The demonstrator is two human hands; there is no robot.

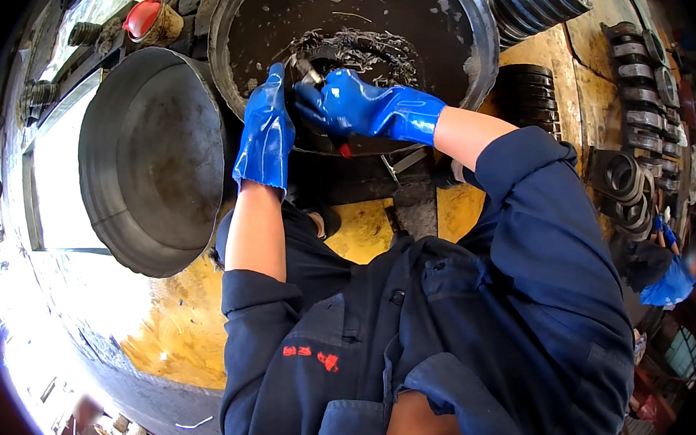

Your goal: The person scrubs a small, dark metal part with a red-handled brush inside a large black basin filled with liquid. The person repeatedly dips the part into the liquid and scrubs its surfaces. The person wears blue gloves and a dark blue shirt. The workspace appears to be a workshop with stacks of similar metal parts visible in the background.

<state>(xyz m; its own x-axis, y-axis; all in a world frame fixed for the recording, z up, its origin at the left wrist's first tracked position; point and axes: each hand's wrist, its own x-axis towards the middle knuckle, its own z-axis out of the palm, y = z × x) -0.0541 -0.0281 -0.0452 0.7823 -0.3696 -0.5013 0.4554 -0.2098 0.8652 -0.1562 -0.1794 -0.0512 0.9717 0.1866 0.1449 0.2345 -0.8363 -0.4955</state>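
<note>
Clasping a metal piece at its ten o'clock, slanting toward four, my right hand is nearer; left hand's grip unclear.

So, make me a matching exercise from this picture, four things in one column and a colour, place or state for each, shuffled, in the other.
Things:
1. Glove on the right hand
2. Wide round basin
3. Handled scoop
4. Large open tub

Descriptions:
A. Bright red, at the upper left of the picture
B. Grey, to the left of the left forearm
C. Blue and shiny
D. Holds dark liquid

Right pairs: 1-C, 2-D, 3-A, 4-B
</note>
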